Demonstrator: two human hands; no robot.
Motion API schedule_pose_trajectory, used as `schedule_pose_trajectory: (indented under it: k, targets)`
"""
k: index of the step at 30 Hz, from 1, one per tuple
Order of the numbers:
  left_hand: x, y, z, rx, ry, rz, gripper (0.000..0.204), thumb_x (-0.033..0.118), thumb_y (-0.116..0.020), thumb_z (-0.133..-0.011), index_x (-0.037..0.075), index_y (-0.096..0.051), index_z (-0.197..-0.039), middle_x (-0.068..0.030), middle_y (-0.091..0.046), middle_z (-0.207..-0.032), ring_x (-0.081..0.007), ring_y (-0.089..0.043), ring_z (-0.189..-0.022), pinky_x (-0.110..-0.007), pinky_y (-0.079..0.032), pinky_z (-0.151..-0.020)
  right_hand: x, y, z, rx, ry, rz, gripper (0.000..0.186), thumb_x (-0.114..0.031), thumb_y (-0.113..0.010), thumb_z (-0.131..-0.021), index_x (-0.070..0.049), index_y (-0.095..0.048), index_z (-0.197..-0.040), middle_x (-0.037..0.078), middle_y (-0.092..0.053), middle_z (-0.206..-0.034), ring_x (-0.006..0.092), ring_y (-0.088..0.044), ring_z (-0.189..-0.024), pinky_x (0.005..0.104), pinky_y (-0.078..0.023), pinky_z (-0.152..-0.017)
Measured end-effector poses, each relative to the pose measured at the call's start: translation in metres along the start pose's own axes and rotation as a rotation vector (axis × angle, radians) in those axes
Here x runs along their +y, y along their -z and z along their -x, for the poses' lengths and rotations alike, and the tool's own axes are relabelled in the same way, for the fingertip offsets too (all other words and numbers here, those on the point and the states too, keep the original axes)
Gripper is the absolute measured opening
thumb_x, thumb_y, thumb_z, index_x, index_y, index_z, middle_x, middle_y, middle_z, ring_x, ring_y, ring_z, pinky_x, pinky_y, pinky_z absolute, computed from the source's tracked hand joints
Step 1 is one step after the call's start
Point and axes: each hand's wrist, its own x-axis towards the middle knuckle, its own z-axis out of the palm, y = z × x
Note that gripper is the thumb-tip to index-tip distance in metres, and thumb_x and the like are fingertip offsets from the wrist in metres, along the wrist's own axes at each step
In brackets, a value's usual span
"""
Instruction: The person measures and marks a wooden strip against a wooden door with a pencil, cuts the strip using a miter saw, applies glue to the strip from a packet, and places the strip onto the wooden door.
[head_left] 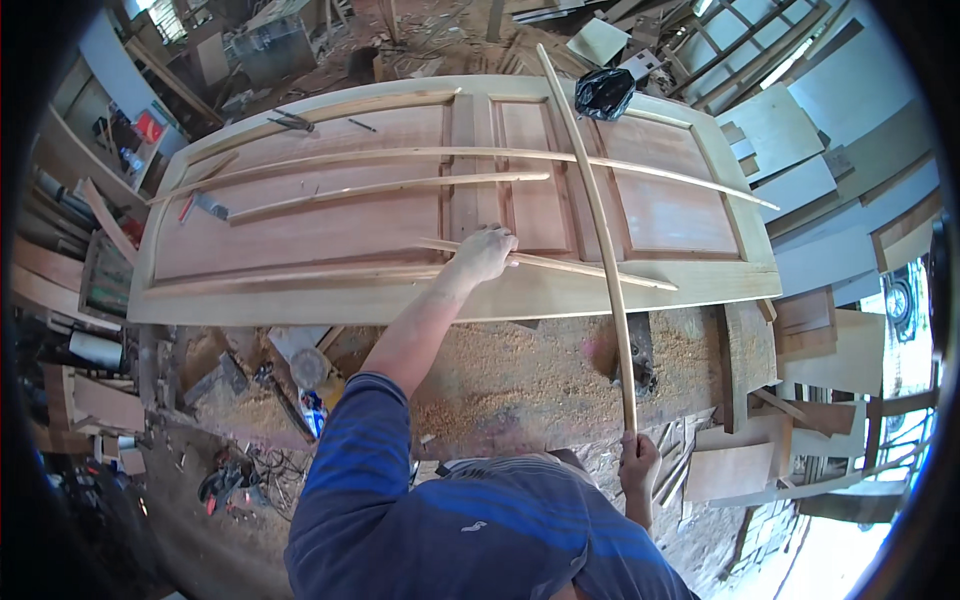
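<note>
A panelled wooden door [400, 302] lies flat across the workbench in front of me. Over its near edge, my left hand [486, 252] is closed on a short wooden strip [600, 272] that slants over the frame. Low on the right, my right hand [640, 464] grips the near end of a long wooden strip [606, 235]. That long strip crosses over the door, and its far end reaches past the door's far edge. Two more loose strips, a long one [400, 153] and a shorter one [400, 187], rest lengthwise on the panels.
A crumpled black plastic bag [604, 93] sits at the door's far edge. Pincers [291, 121] and a small tool with a pale blade [211, 206] lie on the left panel. Sawdust covers the workbench [480, 370]. Boards [835, 240] lean in stacks at right.
</note>
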Motion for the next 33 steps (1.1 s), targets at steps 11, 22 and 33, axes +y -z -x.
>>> schedule_pose_trajectory:
  k: [11,22,33]
  targets:
    - [-0.189,0.070,0.017,0.423,0.241,-0.209,0.037,0.022,-0.082,-0.087,0.006,-0.067,-0.117,-0.0133,-0.066,-0.122,-0.0357,-0.061,-0.120,-0.050,-0.049,-0.104,-0.034,-0.019,0.006,0.111,-0.033,-0.020,0.040,-0.029,-0.068,-0.105,-0.002,-0.063,-0.077,0.000,-0.050,-0.054,0.0088,-0.045,-0.048,0.0328,-0.034,-0.045]
    - [-0.239,0.095,-0.034,0.298,0.074,-0.433,0.040,0.017,-0.079,-0.085,0.006,-0.065,-0.121,-0.0152,-0.063,-0.129,-0.0371,-0.057,-0.127,-0.051,-0.049,-0.105,-0.040,-0.032,-0.046,0.096,0.031,0.027,0.037,-0.032,-0.069,-0.105,-0.004,-0.064,-0.081,-0.003,-0.049,-0.055,0.0061,-0.046,-0.044,0.0263,-0.033,-0.040]
    - [-0.253,0.093,-0.082,0.086,0.319,-0.292,0.054,0.020,-0.084,-0.073,0.002,-0.062,-0.119,-0.0215,-0.068,-0.124,-0.0387,-0.067,-0.118,-0.051,-0.057,-0.098,-0.012,-0.034,-0.050,0.089,-0.065,0.002,0.038,-0.024,-0.064,-0.107,-0.007,-0.053,-0.074,-0.003,-0.040,-0.057,0.0045,-0.038,-0.050,0.0278,-0.024,-0.044]
